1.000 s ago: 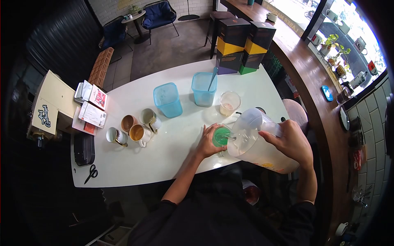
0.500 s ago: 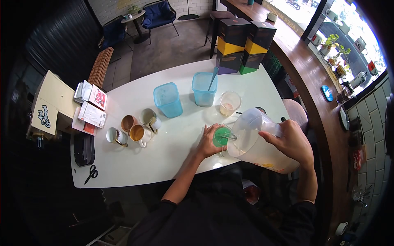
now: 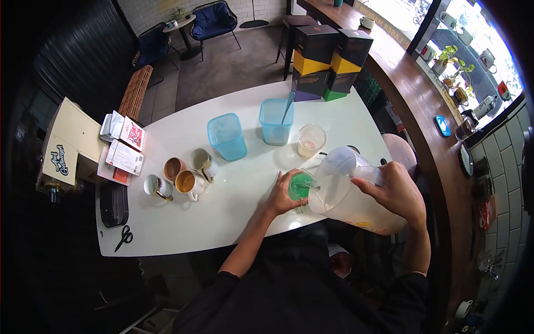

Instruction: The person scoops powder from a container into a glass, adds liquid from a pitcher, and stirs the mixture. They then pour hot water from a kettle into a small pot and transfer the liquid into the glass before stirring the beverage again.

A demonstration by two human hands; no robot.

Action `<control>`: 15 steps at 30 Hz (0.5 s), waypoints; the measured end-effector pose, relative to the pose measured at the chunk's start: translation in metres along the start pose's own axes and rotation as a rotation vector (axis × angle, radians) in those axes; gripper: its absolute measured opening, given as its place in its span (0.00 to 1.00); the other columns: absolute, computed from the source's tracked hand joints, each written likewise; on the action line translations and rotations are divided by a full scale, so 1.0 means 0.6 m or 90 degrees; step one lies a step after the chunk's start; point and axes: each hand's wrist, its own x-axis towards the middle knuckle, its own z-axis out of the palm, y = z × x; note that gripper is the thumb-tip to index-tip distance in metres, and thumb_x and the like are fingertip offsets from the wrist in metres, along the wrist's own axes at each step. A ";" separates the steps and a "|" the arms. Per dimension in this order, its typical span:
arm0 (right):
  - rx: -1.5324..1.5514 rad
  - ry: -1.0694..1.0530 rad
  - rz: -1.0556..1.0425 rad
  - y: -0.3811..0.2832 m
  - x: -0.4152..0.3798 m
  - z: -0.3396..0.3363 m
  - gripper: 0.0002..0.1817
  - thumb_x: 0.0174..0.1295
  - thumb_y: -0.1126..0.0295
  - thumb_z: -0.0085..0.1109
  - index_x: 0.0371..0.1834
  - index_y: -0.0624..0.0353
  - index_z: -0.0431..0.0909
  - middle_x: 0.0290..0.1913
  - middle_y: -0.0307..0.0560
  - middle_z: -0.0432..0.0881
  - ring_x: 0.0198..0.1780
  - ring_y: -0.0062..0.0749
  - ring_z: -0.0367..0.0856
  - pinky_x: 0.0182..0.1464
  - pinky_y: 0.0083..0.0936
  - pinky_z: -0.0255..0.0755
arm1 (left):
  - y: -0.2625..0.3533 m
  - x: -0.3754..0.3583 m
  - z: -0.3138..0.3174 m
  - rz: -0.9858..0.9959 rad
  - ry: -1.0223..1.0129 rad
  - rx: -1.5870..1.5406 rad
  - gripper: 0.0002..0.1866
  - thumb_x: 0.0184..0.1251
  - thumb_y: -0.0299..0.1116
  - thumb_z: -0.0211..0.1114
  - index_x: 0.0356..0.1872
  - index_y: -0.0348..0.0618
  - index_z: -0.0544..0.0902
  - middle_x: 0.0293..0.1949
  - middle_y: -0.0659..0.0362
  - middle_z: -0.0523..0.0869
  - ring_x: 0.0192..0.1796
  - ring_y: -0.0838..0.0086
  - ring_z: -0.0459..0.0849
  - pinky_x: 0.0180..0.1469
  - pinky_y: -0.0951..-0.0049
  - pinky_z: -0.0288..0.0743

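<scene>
My left hand (image 3: 283, 195) is wrapped round a clear glass of green liquid (image 3: 301, 186) near the front edge of the white table (image 3: 250, 209). My right hand (image 3: 397, 192) grips the handle of a translucent plastic pitcher (image 3: 350, 192), tilted to the left with its spout over the glass. A clear stream runs from the spout into the green liquid. Just behind the pitcher stands a clear plastic cup (image 3: 311, 139) with a little pale content. Two blue plastic containers (image 3: 227, 136) are farther back; the right one holds a blue spoon (image 3: 288, 106).
Several mugs (image 3: 190, 183) cluster on the table's left half. Scissors (image 3: 124, 238), a black case (image 3: 114, 204) and paper packets (image 3: 125, 153) lie along the left edge. Stacked dark boxes (image 3: 314, 64) rise at the back right. A wooden counter (image 3: 414, 92) runs along the right.
Water keeps pouring from the pitcher, and the green liquid in the glass looks slightly higher. Both hands stay almost in place; the view shifts very slightly.
</scene>
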 end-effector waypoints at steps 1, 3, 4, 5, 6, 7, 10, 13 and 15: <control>0.008 -0.001 -0.003 0.001 0.000 0.001 0.33 0.56 0.45 0.71 0.28 0.76 0.85 0.23 0.62 0.84 0.25 0.51 0.86 0.36 0.39 0.78 | 0.000 0.001 0.000 0.003 -0.001 0.003 0.52 0.42 0.58 0.82 0.69 0.47 0.70 0.66 0.49 0.76 0.71 0.53 0.72 0.77 0.39 0.45; 0.006 -0.004 0.003 0.000 0.000 0.001 0.33 0.56 0.45 0.71 0.28 0.76 0.85 0.23 0.62 0.84 0.26 0.51 0.86 0.36 0.39 0.78 | 0.001 0.001 -0.001 0.005 -0.001 0.006 0.52 0.42 0.58 0.81 0.69 0.47 0.70 0.66 0.50 0.76 0.71 0.53 0.72 0.77 0.40 0.45; 0.003 -0.006 0.009 -0.001 0.000 0.001 0.33 0.56 0.45 0.71 0.28 0.76 0.85 0.23 0.63 0.84 0.26 0.51 0.86 0.36 0.40 0.78 | 0.001 0.001 -0.001 0.006 -0.001 0.001 0.52 0.42 0.58 0.81 0.69 0.47 0.70 0.66 0.50 0.76 0.70 0.53 0.72 0.77 0.40 0.46; 0.003 -0.005 0.009 -0.001 0.000 0.001 0.33 0.56 0.45 0.71 0.28 0.76 0.85 0.23 0.63 0.84 0.26 0.51 0.86 0.36 0.40 0.78 | 0.000 0.001 -0.001 0.008 -0.002 -0.003 0.52 0.42 0.58 0.81 0.69 0.47 0.70 0.66 0.50 0.76 0.70 0.52 0.72 0.77 0.40 0.46; 0.000 -0.004 0.010 0.000 0.000 0.002 0.33 0.56 0.45 0.72 0.28 0.76 0.85 0.23 0.63 0.84 0.26 0.52 0.86 0.37 0.40 0.78 | 0.000 0.001 -0.001 0.009 -0.003 -0.003 0.52 0.42 0.58 0.81 0.69 0.47 0.70 0.66 0.50 0.76 0.70 0.52 0.72 0.77 0.40 0.46; -0.003 -0.002 0.011 0.000 0.001 0.002 0.34 0.56 0.45 0.72 0.27 0.76 0.85 0.24 0.63 0.84 0.27 0.52 0.86 0.37 0.40 0.78 | -0.003 0.002 -0.001 0.017 -0.001 -0.007 0.52 0.41 0.58 0.81 0.69 0.47 0.70 0.66 0.49 0.76 0.71 0.52 0.72 0.77 0.40 0.46; -0.016 0.000 0.009 0.004 0.002 0.004 0.34 0.55 0.44 0.72 0.27 0.76 0.84 0.24 0.64 0.83 0.27 0.52 0.86 0.37 0.41 0.78 | -0.009 0.001 0.001 0.024 0.003 -0.011 0.52 0.41 0.58 0.82 0.69 0.46 0.69 0.67 0.49 0.75 0.71 0.51 0.71 0.77 0.40 0.47; -0.004 0.004 0.008 0.000 0.001 0.004 0.34 0.55 0.45 0.72 0.27 0.76 0.84 0.24 0.65 0.83 0.27 0.53 0.86 0.37 0.41 0.78 | -0.012 0.000 0.003 0.029 0.009 0.001 0.52 0.41 0.56 0.83 0.68 0.45 0.70 0.67 0.50 0.76 0.72 0.52 0.71 0.77 0.41 0.48; -0.006 0.003 0.007 0.000 0.001 0.003 0.34 0.55 0.45 0.73 0.27 0.76 0.84 0.24 0.65 0.83 0.27 0.52 0.86 0.37 0.41 0.78 | -0.015 0.000 0.005 0.036 0.013 0.014 0.51 0.42 0.54 0.84 0.67 0.44 0.70 0.66 0.52 0.77 0.72 0.53 0.71 0.76 0.42 0.50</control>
